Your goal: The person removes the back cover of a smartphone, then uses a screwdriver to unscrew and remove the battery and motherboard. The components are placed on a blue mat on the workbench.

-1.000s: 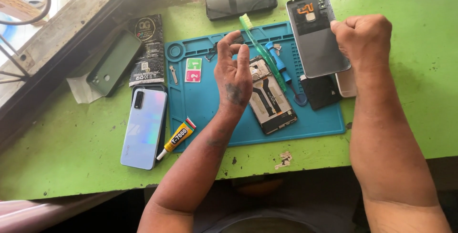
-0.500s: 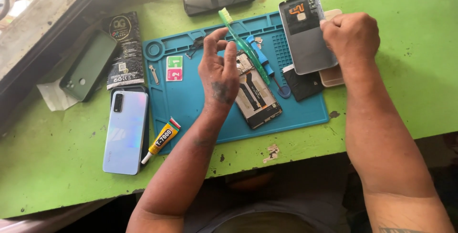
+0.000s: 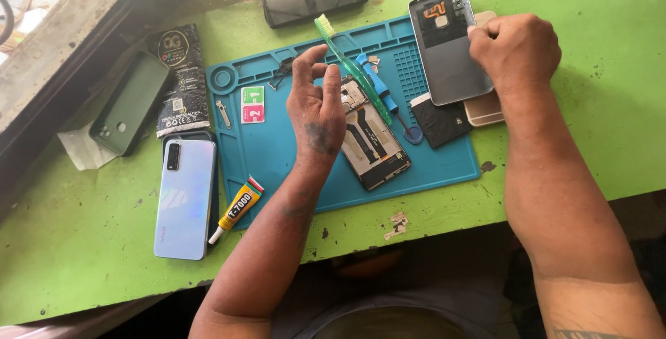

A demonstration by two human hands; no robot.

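Far left on the green bench (image 3: 83, 256): dark green phone case (image 3: 128, 103), pale iridescent phone (image 3: 184, 197) face down, small yellow glue tube (image 3: 237, 207). Blue silicone work mat (image 3: 277, 165) mid-bench. Left hand (image 3: 316, 106) raised over opened phone chassis (image 3: 371, 134), fingers loosely apart, grip on nothing. Green toothbrush (image 3: 354, 68) lies beside it. Right hand (image 3: 517, 51) grip pinched on grey phone back cover (image 3: 447, 47), at mat's right edge.

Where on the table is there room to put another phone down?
The widest bare green table lies right of the right hand. More runs along the front edge, below the blue mat and white phone. The mat's lower left, above the glue tube, is bare too. The mat's upper right is crowded.
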